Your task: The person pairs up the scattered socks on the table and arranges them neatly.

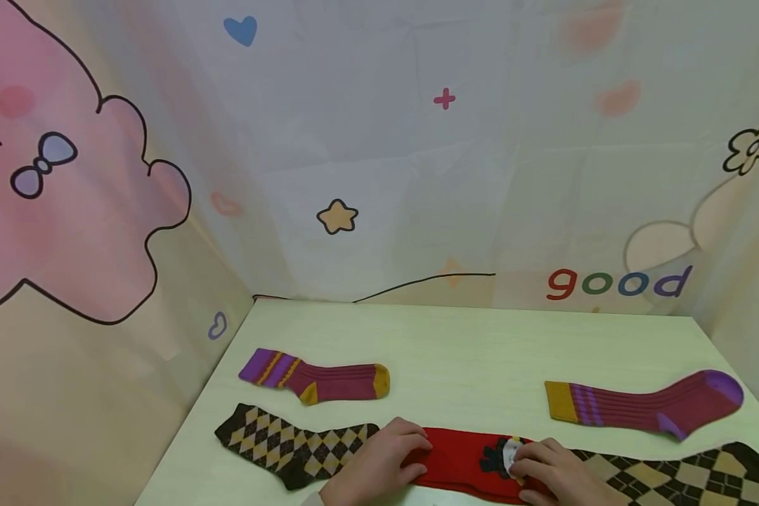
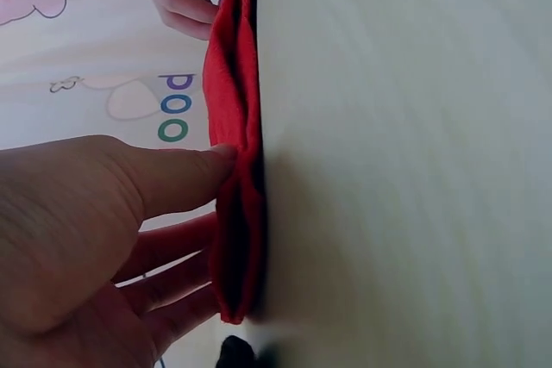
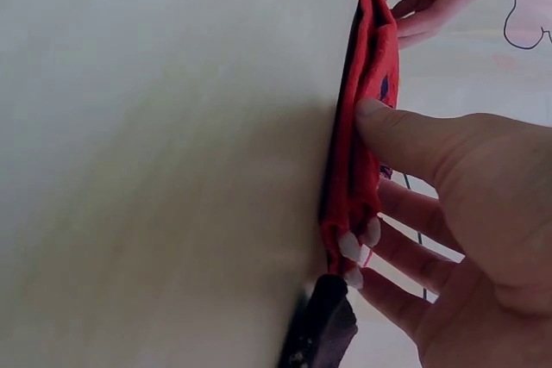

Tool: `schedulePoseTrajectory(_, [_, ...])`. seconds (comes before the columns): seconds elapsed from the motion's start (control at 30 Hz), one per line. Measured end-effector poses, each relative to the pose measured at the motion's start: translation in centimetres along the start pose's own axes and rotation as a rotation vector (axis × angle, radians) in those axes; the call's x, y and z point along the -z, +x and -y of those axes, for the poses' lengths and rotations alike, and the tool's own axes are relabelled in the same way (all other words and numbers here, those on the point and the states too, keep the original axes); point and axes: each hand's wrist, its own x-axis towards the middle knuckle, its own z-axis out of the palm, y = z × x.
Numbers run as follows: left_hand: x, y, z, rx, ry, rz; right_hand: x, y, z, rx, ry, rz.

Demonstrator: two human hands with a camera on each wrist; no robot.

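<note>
On the tabletop [image 1: 468, 358], at the near side, a red sock [image 1: 458, 457] with a small black-and-white figure on it lies flat, lengthwise from left to right, between the person's two hands. The left hand [image 1: 386, 460] pinches its left end, thumb against the near edge and bent fingers over the top. The right hand [image 1: 559, 471] pinches the other end in the same manner, fingertips by the figure's white head. Seen from each wrist, the near edge shows layers of red cloth lying together; whether that is one folded sock or two stacked, I can't tell. Having a hand at either end probably serves to hold such soft knit straight and its layers even, the tabletop bearing the weight.

Left of the red sock is a checked sock [image 1: 297, 446], its toe pointing away to the left. To the right, a larger-checked sock [image 1: 689, 478] has its toe at the right, its other end hidden behind the right hand. Farther back lie a purple-cuffed sock [image 1: 341, 383] on the left and a mustard-cuffed sock [image 1: 632, 407] on the right, well apart. All four are laid out sideways, perhaps so that each pattern can be seen whole, leaving the near middle to the red one.
</note>
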Motion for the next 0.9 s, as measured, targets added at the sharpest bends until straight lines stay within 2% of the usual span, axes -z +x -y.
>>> schedulePoseTrajectory(0.13, [0.4, 0.4, -0.1, 0.01, 0.002, 0.04, 0.3, 0.3, 0.1, -0.029, 0.042, 0.044])
schedulePoseTrajectory(0.3, [1.0, 1.2, -0.3, 0.046, 0.026, 0.115, 1.3, 0.7, 0.3, -0.101, 0.105, 0.149])
schedulePoseTrajectory(0.53, [1.4, 2.3, -0.5, 0.05, 0.089, 0.15, 2.9, 1.8, 0.6, -0.282, 0.104, 0.304])
schedulePoseTrajectory(0.6, [1.5, 2.6, -0.5, 0.053, 0.094, 0.155, 3.1, 2.2, 0.5, -0.296, 0.092, 0.315])
schedulePoseTrajectory(0.7, [1.6, 3.0, -0.5, 0.063, 0.105, 0.164, 3.2, 2.7, 0.3, -0.277, 0.073, 0.295])
schedulePoseTrajectory(0.9, [1.4, 3.8, -0.4, 0.097, 0.151, 0.178, 3.0, 3.5, -0.1, -0.292, 0.017, 0.262])
